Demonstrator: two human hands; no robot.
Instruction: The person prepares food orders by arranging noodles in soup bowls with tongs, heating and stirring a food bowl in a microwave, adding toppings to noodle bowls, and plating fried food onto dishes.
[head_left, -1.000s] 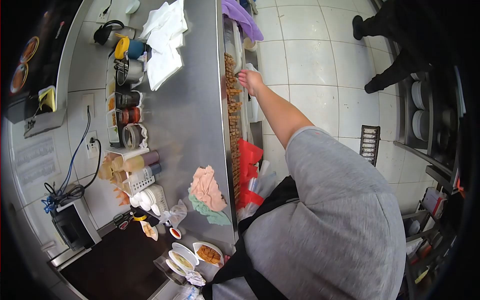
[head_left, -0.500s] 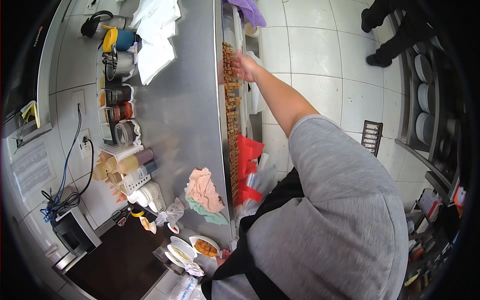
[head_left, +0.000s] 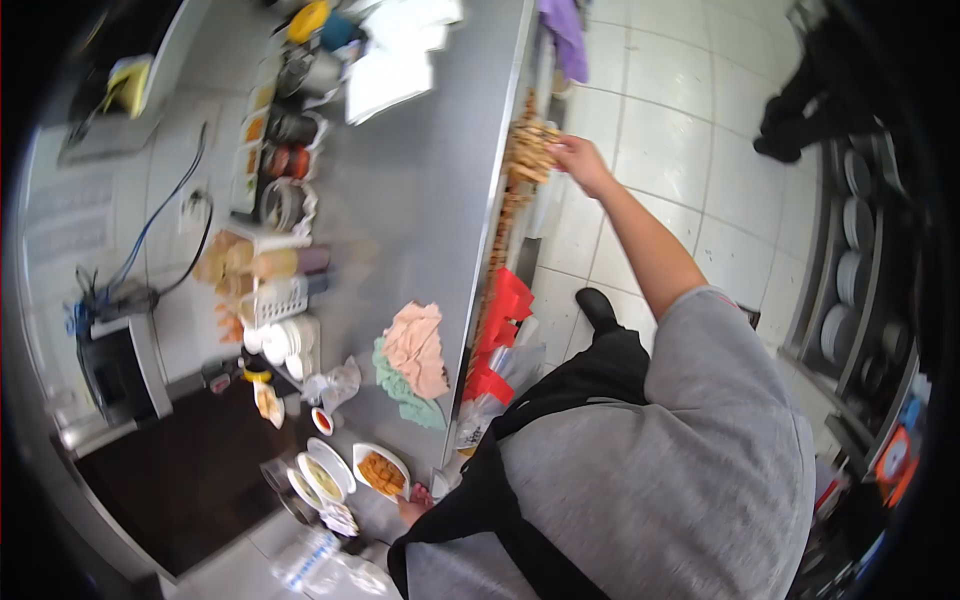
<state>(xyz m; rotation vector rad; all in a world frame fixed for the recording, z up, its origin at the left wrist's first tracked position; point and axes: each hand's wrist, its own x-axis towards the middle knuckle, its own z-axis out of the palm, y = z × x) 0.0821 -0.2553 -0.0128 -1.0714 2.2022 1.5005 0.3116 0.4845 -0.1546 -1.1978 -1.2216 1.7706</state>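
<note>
Reaching out past the counter's long edge, my right hand (head_left: 580, 160) is closed on a cluster of small tan-brown stick-like pieces (head_left: 532, 152). Blur hides exactly what they are. More brown pieces (head_left: 503, 230) line up in a long row just below the counter edge. Low in view, my left hand (head_left: 414, 506) is at the rim of a white dish (head_left: 362, 453) holding orange-brown food (head_left: 381, 473). Its fingers are curled, and part of the hand is hidden by my apron.
Pink (head_left: 416, 350) and green cloths (head_left: 402, 396) lie on the steel counter (head_left: 410, 200). Squeeze bottles (head_left: 285, 262) and jars stand along its back. Red packets (head_left: 508, 305) hang by the front edge. A person in dark trousers (head_left: 800, 100) stands across the tiled floor.
My right hand has closed on brown pieces from the row and pulled them outward. My left hand remains by the dish. The whole view has shifted and tilted, and my shoe now shows.
</note>
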